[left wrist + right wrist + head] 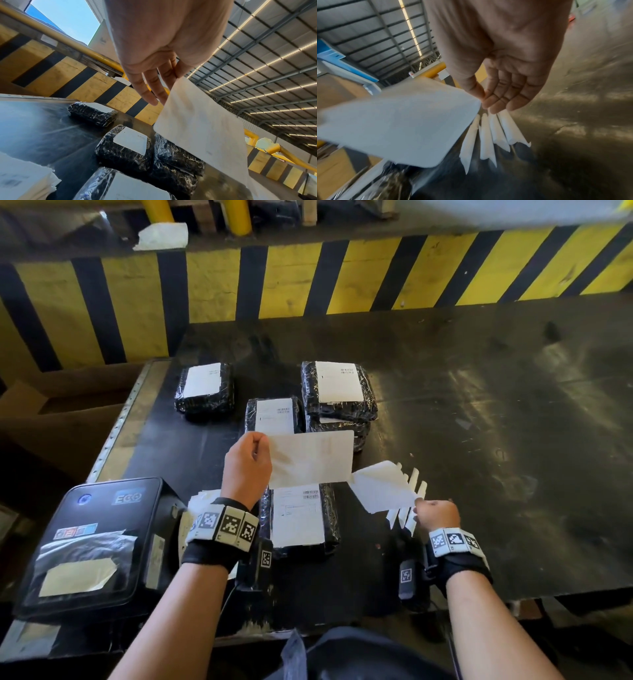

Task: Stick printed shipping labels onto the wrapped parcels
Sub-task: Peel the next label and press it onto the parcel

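My left hand (pixel 264 447) pinches the left edge of a white shipping label (pixel 311 458) and holds it in the air above the near wrapped parcel (pixel 301 518). That thumb-and-finger pinch (pixel 176 75) on the label (pixel 200 128) shows from below. My right hand (pixel 417 504) pinches a sheet of backing paper (pixel 380 487) that meets the label's right corner. The same right hand (pixel 483 98) also grips several rolled paper strips (pixel 496 132) beside the backing paper (pixel 402 127). Black-wrapped parcels (pixel 205 402) (pixel 337 409) (pixel 251 414) lie behind, each bearing a label.
A black label printer (pixel 92 546) stands at the near left of the dark table (pixel 479 405), with loose label sheets (pixel 202 498) beside it. A yellow-and-black striped barrier (pixel 291 278) runs along the back. A cardboard box (pixel 51 412) sits off the table's left edge.
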Motion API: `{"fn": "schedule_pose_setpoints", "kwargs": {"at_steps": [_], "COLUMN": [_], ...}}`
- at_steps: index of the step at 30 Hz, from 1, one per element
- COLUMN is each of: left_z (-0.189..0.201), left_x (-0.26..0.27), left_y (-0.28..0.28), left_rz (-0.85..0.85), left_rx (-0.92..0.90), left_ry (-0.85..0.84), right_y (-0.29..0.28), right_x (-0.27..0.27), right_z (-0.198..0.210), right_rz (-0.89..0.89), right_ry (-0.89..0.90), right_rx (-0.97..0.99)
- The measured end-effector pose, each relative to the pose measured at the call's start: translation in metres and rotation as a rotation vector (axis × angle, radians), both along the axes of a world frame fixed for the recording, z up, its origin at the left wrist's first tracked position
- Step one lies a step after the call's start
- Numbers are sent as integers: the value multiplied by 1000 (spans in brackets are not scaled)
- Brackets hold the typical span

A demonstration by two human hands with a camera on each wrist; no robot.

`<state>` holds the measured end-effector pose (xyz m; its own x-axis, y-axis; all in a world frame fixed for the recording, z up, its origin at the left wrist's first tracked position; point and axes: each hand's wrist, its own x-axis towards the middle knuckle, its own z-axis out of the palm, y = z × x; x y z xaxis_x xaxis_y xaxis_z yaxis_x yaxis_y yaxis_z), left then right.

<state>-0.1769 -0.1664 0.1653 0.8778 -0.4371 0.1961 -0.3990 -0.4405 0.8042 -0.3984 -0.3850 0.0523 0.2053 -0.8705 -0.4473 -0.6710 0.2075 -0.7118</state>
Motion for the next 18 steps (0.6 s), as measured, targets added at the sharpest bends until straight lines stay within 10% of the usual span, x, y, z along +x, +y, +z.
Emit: {"fn": "schedule_pose_setpoints", "kwargs": {"at_steps": [18], "left_z": [-2], "left_x": [9], "left_y": [-5], "left_rz": [136], "left_rx": [-18], "left_ry": [21], "right_y": [-28], "right_x": [3], "right_z": [15], "right_rz": [-120], "right_ry": [-214], "right_rx": [-106]}}
